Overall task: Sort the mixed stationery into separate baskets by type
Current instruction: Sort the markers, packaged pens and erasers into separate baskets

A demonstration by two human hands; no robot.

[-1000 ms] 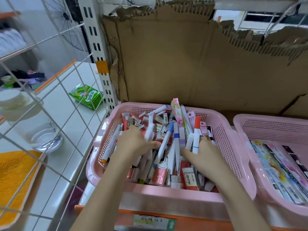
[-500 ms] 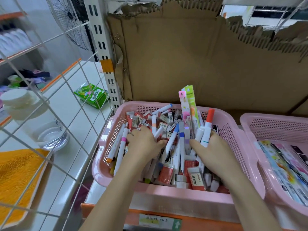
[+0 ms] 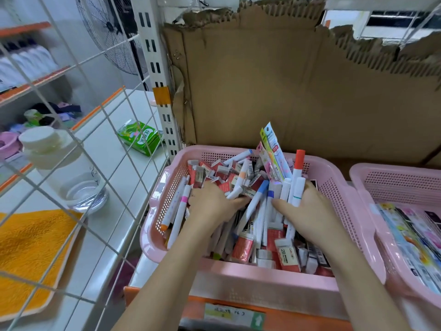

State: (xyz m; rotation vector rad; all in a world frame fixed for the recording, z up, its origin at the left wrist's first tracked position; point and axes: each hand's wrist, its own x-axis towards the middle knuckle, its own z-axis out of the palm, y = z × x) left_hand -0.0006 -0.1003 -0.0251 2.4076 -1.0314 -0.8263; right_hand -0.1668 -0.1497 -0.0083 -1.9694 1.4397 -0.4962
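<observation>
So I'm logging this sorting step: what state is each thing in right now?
Left basket: heaped with mixed markers and erasers.
Right basket: holds flat patterned packs.
Left hand: buried in the pile, grip hidden.
Right hand: gripping a bunch of upright markers.
Clear jar: lidded, a little liquid inside.
Cardboard: top edge torn.

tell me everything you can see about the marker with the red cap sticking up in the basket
The red-capped marker has a white, plastic-looking barrel topped by an orange-red cap. It stands nearly upright, cap up, above the jumble in the pink basket, toward its back right. Its lower end is hidden among other white markers at the right hand, whose fingers curl around that bundle. Packaged pens lean just to its left.
</observation>
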